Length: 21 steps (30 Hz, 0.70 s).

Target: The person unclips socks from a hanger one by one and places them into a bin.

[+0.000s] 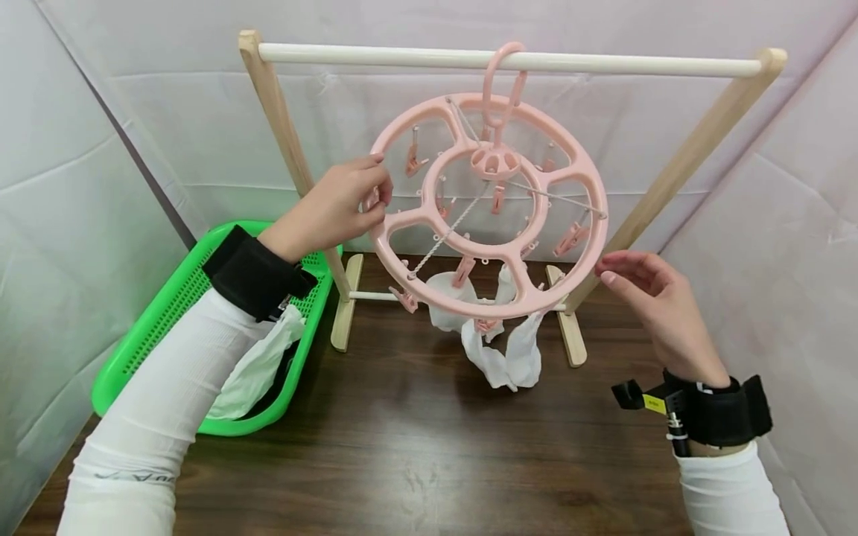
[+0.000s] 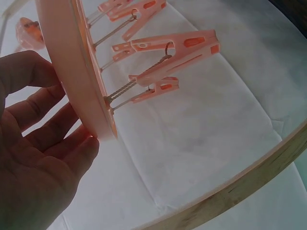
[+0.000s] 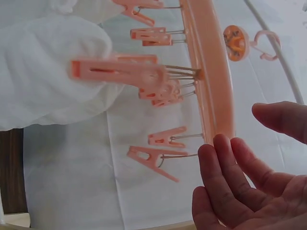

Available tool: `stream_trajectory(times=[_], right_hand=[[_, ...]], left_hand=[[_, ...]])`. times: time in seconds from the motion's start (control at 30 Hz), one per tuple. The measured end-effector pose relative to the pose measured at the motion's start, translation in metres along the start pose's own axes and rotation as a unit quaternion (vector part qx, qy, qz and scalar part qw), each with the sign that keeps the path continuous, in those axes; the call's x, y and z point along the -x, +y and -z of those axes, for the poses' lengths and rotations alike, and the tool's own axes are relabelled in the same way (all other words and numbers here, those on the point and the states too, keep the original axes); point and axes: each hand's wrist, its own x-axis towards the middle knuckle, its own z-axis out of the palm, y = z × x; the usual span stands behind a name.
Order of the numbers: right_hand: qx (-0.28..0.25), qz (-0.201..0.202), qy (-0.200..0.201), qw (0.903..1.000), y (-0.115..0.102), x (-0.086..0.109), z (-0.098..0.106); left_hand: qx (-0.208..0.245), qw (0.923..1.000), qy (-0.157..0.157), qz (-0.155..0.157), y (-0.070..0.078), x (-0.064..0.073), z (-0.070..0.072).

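Left grip [image 1: 345,199] pinches the ring [image 1: 518,269] and right grip [image 1: 660,309], wide, touches it, perhaps to steady its hang from the hook [image 1: 489,82] above.

Pink hanger [image 1: 496,158], green basket [image 1: 130,350]
I am wearing white sleeves [image 1: 154,409] and black wristbands [image 1: 248,272], facing a brown wood-grained table [image 1: 415,439].

The head view is evenly bright, with sheen on the dark brown wood-grain worktop [image 1: 415,447] at lower centre. Wrist views are dimmer: one shades the left hand [image 2: 41,153] and bows a pale wooden post [image 2: 240,188], lower right; the other blurs the nearest pink plastic clothespin [image 3: 120,73], upper left.
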Motion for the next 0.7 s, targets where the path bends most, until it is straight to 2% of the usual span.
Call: stream_trajectory(times=[0.17,0.4,0.47,0.63,0.7], right_hand=[[0.018,0.005,-0.003,0.9998,-0.008,-0.009,0.002],[0.124,-0.029,0.005,0.9918,-0.014,-0.024,0.002],[0.106,-0.042,0.007,0.9934,-0.014,-0.027,0.002],[0.013,-0.048,0.012,0.9987,-0.011,-0.03,0.001],[0.007,-0.045,0.011,0.9989,-0.01,-0.03,0.0]], left_hand=[[-0.002,0.9998,-0.001,0.018,-0.002,-0.004,0.0],[-0.003,0.9997,0.008,0.025,-0.002,-0.006,0.0],[0.0,0.9996,0.007,0.029,-0.002,-0.005,0.0],[0.003,0.9996,0.01,0.028,-0.001,-0.005,-0.001],[0.007,0.9995,0.016,0.026,0.0,-0.003,-0.001]])
